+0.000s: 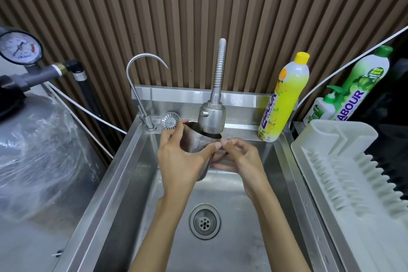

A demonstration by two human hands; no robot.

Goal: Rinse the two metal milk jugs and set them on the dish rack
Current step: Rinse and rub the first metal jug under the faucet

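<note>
Two bare forearms reach up from the bottom edge over the steel sink, its basin holding no dishes. At frame centre, one metal milk jug sits under the spray faucet head. Left hand grips its body; right hand closes at its right side. Two detergent bottles stand upper right; the white dish rack holds nothing.
</note>
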